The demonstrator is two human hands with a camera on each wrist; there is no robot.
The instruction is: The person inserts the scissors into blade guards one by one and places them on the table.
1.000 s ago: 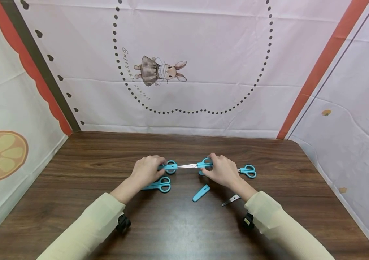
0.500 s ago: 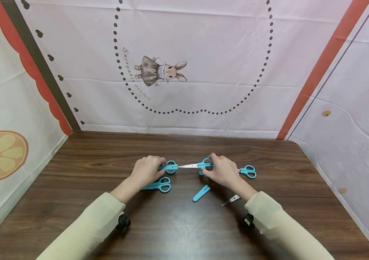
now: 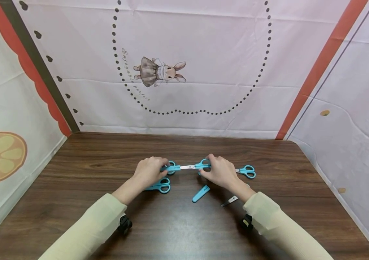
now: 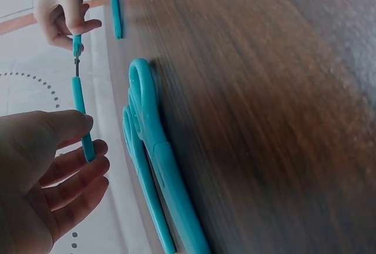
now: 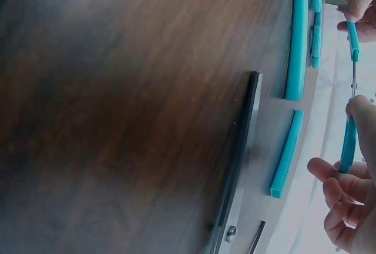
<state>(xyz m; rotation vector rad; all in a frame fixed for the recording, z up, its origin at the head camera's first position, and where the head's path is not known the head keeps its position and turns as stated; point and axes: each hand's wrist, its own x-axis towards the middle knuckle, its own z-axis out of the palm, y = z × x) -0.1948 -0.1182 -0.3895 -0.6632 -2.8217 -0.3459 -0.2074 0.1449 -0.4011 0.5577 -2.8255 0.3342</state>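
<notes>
In the head view, my left hand [image 3: 148, 172] pinches a light-blue blade cover [image 4: 79, 93] between thumb and fingers. My right hand [image 3: 222, 173] grips the blue handles [image 3: 202, 165] of a pair of scissors, held up off the table. The scissors' blades [image 3: 188, 167] point left, their tips inside the cover, with a short silver stretch showing between cover and handles. Below the left hand lie two covered pairs of scissors, the nearer pair [image 4: 157, 142] beside the farther pair [image 4: 140, 160].
On the brown table [image 3: 184, 224], a loose blue cover [image 3: 200, 194] lies in the middle. Another cover [image 5: 286, 154] rests beneath my right hand. Bare scissors [image 3: 230, 200] lie partly under my right forearm, and another bare pair [image 3: 247, 172] sits farther right. A printed cloth [image 3: 204, 54] hangs behind.
The cover in my left hand has slid rightward along the blades, so less silver shows between it and the handles. The right hand has barely moved.
</notes>
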